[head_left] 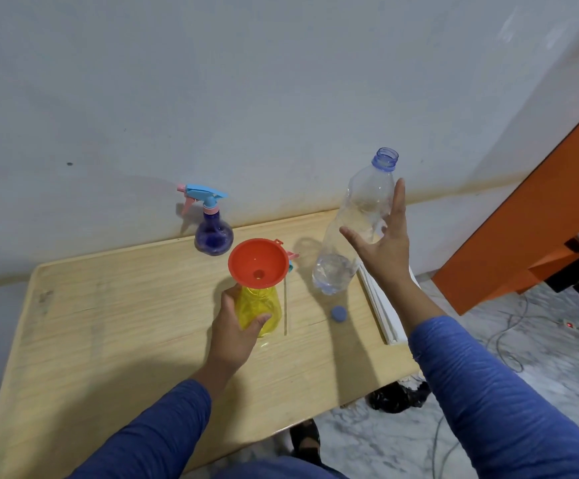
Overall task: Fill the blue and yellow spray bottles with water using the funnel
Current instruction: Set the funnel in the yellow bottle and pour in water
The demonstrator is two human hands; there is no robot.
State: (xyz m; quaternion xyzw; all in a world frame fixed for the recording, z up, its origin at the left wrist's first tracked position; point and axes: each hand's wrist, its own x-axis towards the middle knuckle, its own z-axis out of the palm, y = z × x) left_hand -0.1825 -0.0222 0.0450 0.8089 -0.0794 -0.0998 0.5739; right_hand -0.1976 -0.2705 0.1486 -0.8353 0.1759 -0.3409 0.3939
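The yellow spray bottle (257,311) stands on the wooden table (108,323) with its sprayer off and the red funnel (258,262) sitting in its neck. My left hand (234,331) grips the bottle's body from the left. A clear plastic water bottle (357,216), uncapped and with a little water at the bottom, stands to the right, leaning slightly. My right hand (385,243) is beside it with fingers straight and spread, not wrapped round it. The blue spray bottle (213,233), sprayer on, stands at the table's back edge.
A blue cap (339,313) lies on the table by the water bottle. A sprayer head (291,259) with its tube lies behind the funnel. White strips (381,312) line the right edge. An orange cabinet (540,202), a black bag (398,397) and cables are to the right.
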